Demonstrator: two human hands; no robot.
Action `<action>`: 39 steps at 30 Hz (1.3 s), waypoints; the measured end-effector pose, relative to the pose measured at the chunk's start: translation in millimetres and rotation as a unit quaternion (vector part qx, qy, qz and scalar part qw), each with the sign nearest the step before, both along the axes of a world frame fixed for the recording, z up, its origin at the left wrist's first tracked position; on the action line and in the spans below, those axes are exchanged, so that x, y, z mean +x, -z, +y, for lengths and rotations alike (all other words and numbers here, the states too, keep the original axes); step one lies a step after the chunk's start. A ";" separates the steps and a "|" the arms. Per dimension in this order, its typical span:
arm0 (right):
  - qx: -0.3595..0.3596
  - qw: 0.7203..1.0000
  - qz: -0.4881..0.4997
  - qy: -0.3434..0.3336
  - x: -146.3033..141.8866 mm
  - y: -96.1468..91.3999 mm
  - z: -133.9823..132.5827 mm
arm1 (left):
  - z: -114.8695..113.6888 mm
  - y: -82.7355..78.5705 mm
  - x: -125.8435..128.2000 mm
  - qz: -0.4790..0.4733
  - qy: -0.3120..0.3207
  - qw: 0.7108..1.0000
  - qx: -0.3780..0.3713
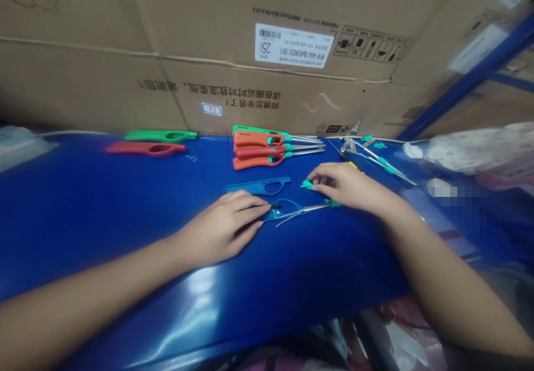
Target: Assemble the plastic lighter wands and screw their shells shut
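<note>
My left hand (227, 226) is closed over the handle end of a blue lighter half-shell (287, 207) lying on the table. A metal tube (317, 207) and a thin loose strip project from this half-shell, and a green piece sits at the tube's far end. Between thumb and fingertips, my right hand (348, 184) pinches a small green plastic part (307, 184) just above the tabletop. A second blue half-shell (256, 186) lies just behind the first. Fingers and palm hide the handle under my left hand.
Behind lie several orange and red long-nosed lighters (258, 151) in a stack. Green (161, 135) and red (144, 148) shells are at left. Metal tubes with green parts (387, 165) lie at right. A large cardboard box (208, 37) walls off the blue table's (125, 209) back.
</note>
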State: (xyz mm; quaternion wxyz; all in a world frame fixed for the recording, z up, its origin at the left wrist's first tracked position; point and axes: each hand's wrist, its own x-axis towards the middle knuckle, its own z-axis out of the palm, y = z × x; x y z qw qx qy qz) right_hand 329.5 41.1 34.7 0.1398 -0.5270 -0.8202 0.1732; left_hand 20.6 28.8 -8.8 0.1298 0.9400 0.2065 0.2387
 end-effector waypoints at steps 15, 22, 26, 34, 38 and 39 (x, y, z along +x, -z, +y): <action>-0.016 0.997 0.041 -0.062 -17.3 -1.5 -14.8 | -1.2 -0.7 0.9 -0.013 0.008 1.000 -0.017; 0.035 0.991 -0.037 -0.122 -26.3 -5.6 -26.3 | -1.5 -2.3 1.6 -0.018 0.008 0.999 -0.031; 0.051 0.987 -0.078 -0.127 -21.6 -7.3 -25.1 | -1.1 -1.9 2.2 -0.022 0.008 0.999 -0.029; 0.078 0.973 -0.212 -0.048 -13.3 -9.8 -20.0 | -0.6 -2.1 2.6 -0.018 0.006 0.999 -0.028; 0.050 0.975 -0.214 -0.023 -10.8 -10.4 -17.9 | -0.8 -1.8 2.0 -0.018 0.007 0.999 -0.030; 0.043 0.978 -0.204 -0.016 -10.7 -10.1 -18.0 | -0.7 -1.7 2.0 -0.018 0.007 0.999 -0.031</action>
